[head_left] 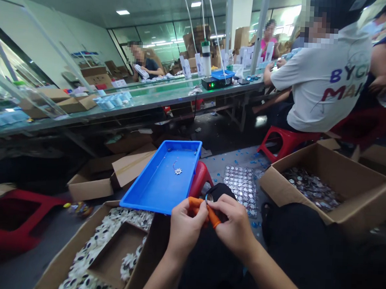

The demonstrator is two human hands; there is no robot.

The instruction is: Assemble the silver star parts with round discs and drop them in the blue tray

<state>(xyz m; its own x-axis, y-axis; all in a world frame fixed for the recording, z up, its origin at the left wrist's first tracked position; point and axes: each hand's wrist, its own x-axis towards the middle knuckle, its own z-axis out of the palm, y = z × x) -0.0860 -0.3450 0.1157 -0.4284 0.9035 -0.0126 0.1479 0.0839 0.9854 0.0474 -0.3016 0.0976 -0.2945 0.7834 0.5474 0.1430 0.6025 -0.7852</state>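
Left hand (188,226) and right hand (236,222) nearly meet, fingertips pinching a small round part (209,197) between them, near the blue tray (155,177) where a star-shaped piece (177,171) lies

Tray (155,179), centre, on a stool (201,177), a wired part (178,171) inside. Left hand (190,222) and right hand (234,220): together, by the tray's near right corner. Large carton (68,255) of loose pieces, front left, with a smaller box (114,261) lying within. Open carton (90,188), left of the tray; second stool (39,214), far left. Sheet of parts (239,183), on the floor (219,161), between tray and parts carton (367,205) at right. Long desk (172,96) across the back, bearing a control box (212,84). Seated person (325,86), behind the parts carton.
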